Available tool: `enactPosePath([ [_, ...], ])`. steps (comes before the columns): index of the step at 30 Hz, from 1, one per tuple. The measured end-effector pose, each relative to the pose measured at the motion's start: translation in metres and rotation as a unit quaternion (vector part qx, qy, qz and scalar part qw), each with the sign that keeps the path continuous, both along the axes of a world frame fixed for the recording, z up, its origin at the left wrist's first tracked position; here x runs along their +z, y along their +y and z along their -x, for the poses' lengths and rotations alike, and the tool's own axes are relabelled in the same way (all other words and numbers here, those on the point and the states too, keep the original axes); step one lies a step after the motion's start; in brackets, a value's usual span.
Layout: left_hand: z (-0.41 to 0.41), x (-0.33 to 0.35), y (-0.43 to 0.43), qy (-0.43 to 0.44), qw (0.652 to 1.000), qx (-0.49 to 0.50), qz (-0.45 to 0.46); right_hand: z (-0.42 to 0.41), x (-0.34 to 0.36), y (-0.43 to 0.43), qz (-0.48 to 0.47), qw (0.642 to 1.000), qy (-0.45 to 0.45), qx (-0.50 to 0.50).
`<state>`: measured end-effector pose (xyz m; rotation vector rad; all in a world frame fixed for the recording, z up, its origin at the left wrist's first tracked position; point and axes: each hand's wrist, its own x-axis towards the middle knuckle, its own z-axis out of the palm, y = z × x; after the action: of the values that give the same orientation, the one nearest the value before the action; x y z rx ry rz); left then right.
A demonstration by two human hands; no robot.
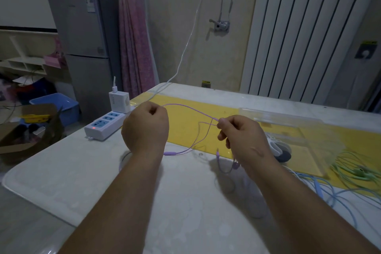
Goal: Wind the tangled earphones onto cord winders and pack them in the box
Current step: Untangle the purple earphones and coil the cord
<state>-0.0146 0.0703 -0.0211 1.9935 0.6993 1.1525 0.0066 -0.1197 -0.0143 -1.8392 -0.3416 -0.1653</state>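
We cannot tell what the clear box point(288, 123) on the bench point(165, 196) holds. Our left hand point(146, 127) grips and right hand point(242, 138) pinches the purple earphones point(170, 153) strung between.

End of thin purple earphone cord point(191, 109) hid in left hand point(145, 128); pale blue cords point(317, 187) cut off, lower rt edge.

purple earphones point(191, 128), yellow mat point(206, 109), green cords point(354, 167)

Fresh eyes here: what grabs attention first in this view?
The left hand and right hand hold a purple earphone cord, looped between them above the table. At right sits a clear box, with green earphones and blue earphones tangled near it.
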Motion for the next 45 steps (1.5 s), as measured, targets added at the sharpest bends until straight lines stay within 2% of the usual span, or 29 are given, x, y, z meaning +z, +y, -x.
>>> enactPosePath([
  [3,0.001,0.001,-0.003,0.087,0.996,-0.010,-0.028,-0.001,-0.002,-0.002,-0.023,1.000,0.006,-0.015],
  [6,0.005,0.005,-0.007,0.094,0.994,-0.015,-0.054,0.000,-0.002,-0.003,-0.021,1.000,0.020,-0.008],
  [9,0.004,0.006,-0.012,0.031,0.986,-0.145,-0.074,0.000,-0.003,-0.004,0.008,1.000,-0.007,0.001],
  [11,0.004,0.005,-0.018,-0.002,0.964,-0.252,-0.082,0.000,-0.003,-0.003,0.027,0.999,-0.025,0.004],
  [13,0.003,0.002,-0.022,0.013,0.939,-0.319,-0.130,0.000,-0.003,-0.003,0.041,0.998,-0.037,0.007],
  [15,-0.002,-0.005,-0.023,0.047,0.921,-0.344,-0.175,0.000,-0.002,-0.002,0.052,0.998,-0.045,0.013],
  [19,-0.008,-0.012,-0.020,0.071,0.926,-0.355,-0.111,0.001,-0.003,-0.001,0.069,0.996,-0.053,0.018],
  [23,-0.011,-0.012,-0.014,0.091,0.942,-0.311,-0.091,0.000,-0.005,-0.001,0.083,0.994,-0.061,0.020],
  [28,-0.019,-0.019,-0.010,0.078,0.939,-0.299,-0.150,0.000,-0.006,0.000,0.108,0.991,-0.079,0.028],
  [34,-0.019,-0.019,-0.011,0.116,0.927,-0.295,-0.199,0.001,-0.006,0.001,0.108,0.990,-0.081,0.033],
  [38,-0.013,-0.010,-0.015,0.034,0.935,-0.293,-0.197,0.000,-0.008,0.001,0.113,0.990,-0.083,0.013],
  [42,0.000,-0.002,-0.021,-0.034,0.915,-0.375,-0.144,-0.001,-0.005,-0.001,0.049,0.997,-0.063,-0.019],
  [45,0.004,0.001,-0.026,-0.075,0.910,-0.377,-0.154,0.001,-0.003,0.001,0.016,0.998,-0.049,-0.022],
])
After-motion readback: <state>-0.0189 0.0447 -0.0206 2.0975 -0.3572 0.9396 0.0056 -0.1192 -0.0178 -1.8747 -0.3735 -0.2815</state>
